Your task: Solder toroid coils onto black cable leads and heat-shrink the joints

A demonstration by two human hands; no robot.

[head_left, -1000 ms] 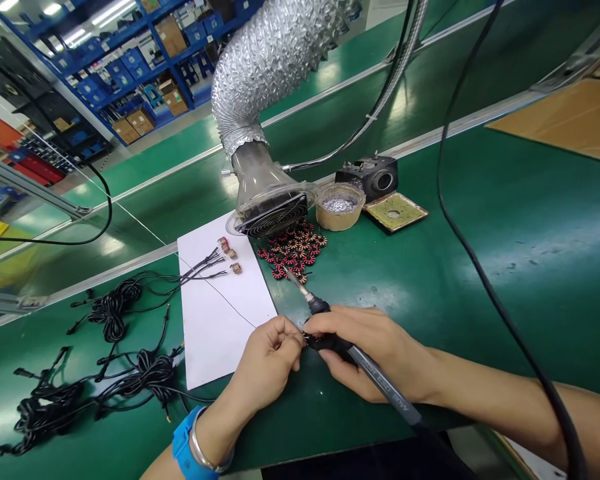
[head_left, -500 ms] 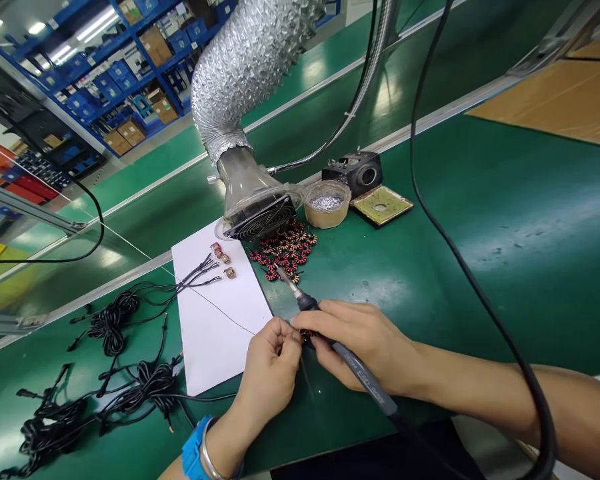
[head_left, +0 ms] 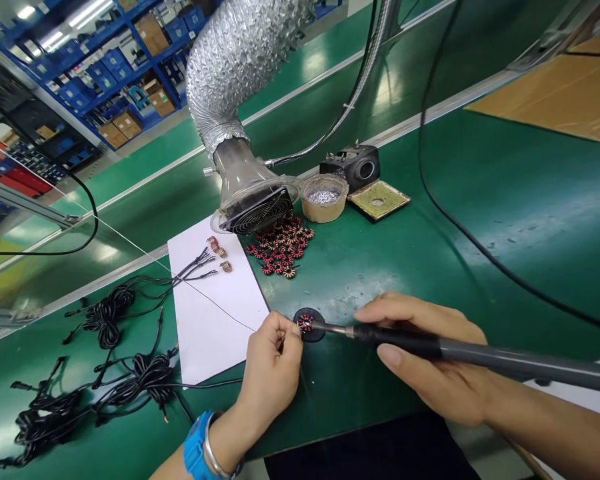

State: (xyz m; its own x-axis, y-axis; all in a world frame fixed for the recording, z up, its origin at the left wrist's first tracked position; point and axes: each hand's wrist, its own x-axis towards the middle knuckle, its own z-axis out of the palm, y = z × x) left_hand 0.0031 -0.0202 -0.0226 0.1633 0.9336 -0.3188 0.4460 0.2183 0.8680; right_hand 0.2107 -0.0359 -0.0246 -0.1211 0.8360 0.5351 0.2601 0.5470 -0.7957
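My right hand [head_left: 430,363] grips a grey soldering iron [head_left: 480,353] that lies almost level, its tip touching a small red coil [head_left: 306,323] on a black round pad [head_left: 310,331]. My left hand [head_left: 273,370] is pinched closed on a thin solder wire [head_left: 220,310] just left of the coil; the wire runs back across the white paper sheet [head_left: 215,313]. A blue watch and a metal bangle are on my left wrist.
A pile of red and copper coils [head_left: 280,248] lies under the fume hood with its foil duct [head_left: 250,193]. Behind stand a tin of solder dross [head_left: 324,198], a yellow sponge tray [head_left: 379,200] and a black holder [head_left: 353,165]. Black cable bundles [head_left: 115,380] lie left.
The soldering iron swung from pointing away at the coil pile to lying sideways, its tip now on the coil at the black pad. My right hand slid back along the handle.
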